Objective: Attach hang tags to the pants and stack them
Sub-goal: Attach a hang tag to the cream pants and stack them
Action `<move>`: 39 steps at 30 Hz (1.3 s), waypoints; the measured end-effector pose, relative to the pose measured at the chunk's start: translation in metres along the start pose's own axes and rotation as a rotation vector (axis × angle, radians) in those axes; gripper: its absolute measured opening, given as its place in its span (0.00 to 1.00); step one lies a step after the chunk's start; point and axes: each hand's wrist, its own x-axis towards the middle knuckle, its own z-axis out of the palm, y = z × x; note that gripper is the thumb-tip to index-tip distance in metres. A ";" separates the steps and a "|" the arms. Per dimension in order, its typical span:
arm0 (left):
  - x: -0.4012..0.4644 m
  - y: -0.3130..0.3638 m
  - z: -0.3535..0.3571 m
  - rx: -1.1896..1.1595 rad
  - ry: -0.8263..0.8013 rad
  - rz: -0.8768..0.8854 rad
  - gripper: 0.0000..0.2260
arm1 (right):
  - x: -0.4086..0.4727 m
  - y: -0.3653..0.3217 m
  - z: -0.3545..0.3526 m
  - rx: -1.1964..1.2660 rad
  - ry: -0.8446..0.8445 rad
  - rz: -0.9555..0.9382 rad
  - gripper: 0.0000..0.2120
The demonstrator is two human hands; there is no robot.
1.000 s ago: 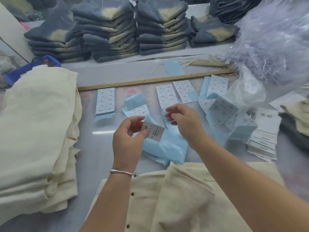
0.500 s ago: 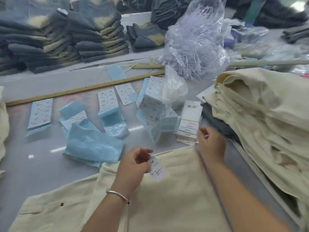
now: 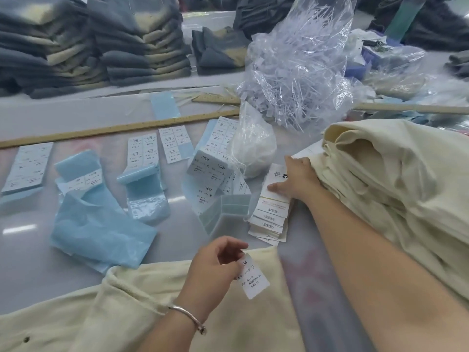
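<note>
Cream pants (image 3: 127, 318) lie spread on the table at the bottom of the view. Above them my left hand (image 3: 215, 268) pinches a small white size sticker (image 3: 252, 278) marked S. My right hand (image 3: 294, 177) reaches forward, its straight fingers resting on the top card of a fanned stack of white hang tags (image 3: 272, 212). A tall stack of folded cream pants (image 3: 396, 184) sits at the right, touching my right forearm.
Sheets of size stickers (image 3: 142, 149) and blue backing paper (image 3: 101, 229) cover the middle of the table. A clear bag of plastic tag fasteners (image 3: 299, 67) and a smaller white bag (image 3: 256, 146) stand behind the tags. A wooden ruler (image 3: 114, 129) and dark folded garments (image 3: 101, 47) lie farther back.
The view swung right, bringing the right-hand pants stack into sight. My right hand moved from near the sticker out onto the hang tag stack. My left hand came down over the spread pants, sticker held.
</note>
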 end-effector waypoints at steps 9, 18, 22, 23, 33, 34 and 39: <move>0.017 0.011 0.010 0.012 -0.021 -0.028 0.17 | 0.002 0.003 0.001 -0.161 0.038 -0.068 0.37; 0.018 0.012 0.006 0.043 -0.028 -0.027 0.18 | -0.012 0.006 0.002 0.187 0.248 -0.057 0.19; 0.015 0.012 0.002 0.041 -0.012 -0.021 0.18 | -0.026 0.006 0.005 0.936 0.240 0.195 0.12; 0.014 0.012 0.000 0.034 -0.007 -0.019 0.18 | -0.030 0.007 0.007 0.967 0.189 0.228 0.11; -0.012 0.037 -0.030 0.022 0.075 0.130 0.18 | -0.093 -0.048 -0.065 0.729 0.910 -0.292 0.16; -0.018 0.042 -0.035 0.025 0.073 0.165 0.18 | -0.103 -0.054 -0.070 0.789 0.810 -0.250 0.21; -0.049 0.065 -0.066 0.133 0.109 0.340 0.18 | -0.162 -0.076 -0.052 0.886 0.149 -0.127 0.07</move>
